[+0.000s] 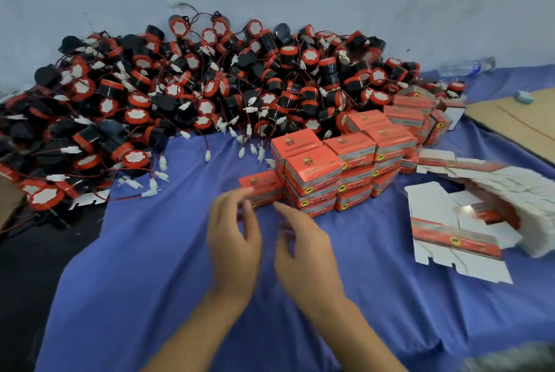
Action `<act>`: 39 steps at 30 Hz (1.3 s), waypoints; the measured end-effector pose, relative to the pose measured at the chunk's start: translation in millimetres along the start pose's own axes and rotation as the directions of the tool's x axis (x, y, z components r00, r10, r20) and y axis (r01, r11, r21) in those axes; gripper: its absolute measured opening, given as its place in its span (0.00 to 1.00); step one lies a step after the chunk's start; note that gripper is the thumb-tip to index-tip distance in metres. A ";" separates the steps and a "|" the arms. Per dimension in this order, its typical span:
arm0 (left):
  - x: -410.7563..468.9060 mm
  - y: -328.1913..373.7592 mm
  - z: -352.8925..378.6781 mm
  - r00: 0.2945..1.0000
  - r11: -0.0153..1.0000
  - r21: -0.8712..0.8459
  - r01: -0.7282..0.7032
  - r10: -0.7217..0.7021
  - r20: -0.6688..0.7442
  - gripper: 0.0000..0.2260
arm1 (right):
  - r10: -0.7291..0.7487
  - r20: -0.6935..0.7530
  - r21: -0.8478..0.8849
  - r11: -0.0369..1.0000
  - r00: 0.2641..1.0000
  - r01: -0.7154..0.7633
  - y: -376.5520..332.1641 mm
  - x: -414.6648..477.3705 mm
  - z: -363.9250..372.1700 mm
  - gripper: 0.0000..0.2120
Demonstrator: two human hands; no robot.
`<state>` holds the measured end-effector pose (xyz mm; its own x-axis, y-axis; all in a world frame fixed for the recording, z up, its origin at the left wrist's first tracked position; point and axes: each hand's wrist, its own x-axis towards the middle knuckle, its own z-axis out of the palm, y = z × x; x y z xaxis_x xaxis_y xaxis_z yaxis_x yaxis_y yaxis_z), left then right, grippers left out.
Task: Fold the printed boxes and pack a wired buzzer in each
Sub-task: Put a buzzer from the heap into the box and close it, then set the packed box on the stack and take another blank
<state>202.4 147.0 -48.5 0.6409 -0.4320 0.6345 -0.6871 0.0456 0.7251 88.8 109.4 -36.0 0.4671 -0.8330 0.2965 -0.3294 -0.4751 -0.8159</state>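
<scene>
At the left foot of the stack of folded boxes (336, 167), on the blue cloth (150, 251): a single box (265, 184), closed, lying against the bottom tier. Just in front of that box, the left hand (234, 239), fingers (237, 193) spread and loosely curved, tips at its near edge; contact lost in blur. In front of the stack, the right hand (303, 251), fingers apart, gripping nothing. Behind and left of the stack, a heap of wired buzzers (195, 86). Right of the stack, flat box blanks (456, 236).

We get soft, even light with faint shadows — left hand (234, 239) and right hand (303, 251) blur, flat cartons (435, 206) right of them smear.
</scene>
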 end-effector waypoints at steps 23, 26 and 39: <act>-66.0 129.5 118.6 0.709 0.896 -0.245 0.370 -0.102 0.698 0.20 | 0.554 -0.322 0.232 0.832 0.768 -0.504 58.9 -9.0 -195.7 0.28; -53.1 127.0 73.6 0.753 0.946 -0.275 0.170 0.055 0.656 0.20 | 0.485 -0.288 0.477 0.820 0.826 -0.315 20.5 -19.3 -178.5 0.20; -23.0 85.3 -145.5 0.899 0.954 -0.301 0.015 0.119 0.421 0.45 | 0.380 0.344 0.811 0.340 0.859 -0.476 -110.9 -45.0 -66.3 0.14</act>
<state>178.7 291.9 37.7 0.3508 -0.7622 0.5440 -0.5428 0.3079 0.7814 49.9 180.8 74.0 0.5583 -0.7981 -0.2264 0.3313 0.4647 -0.8212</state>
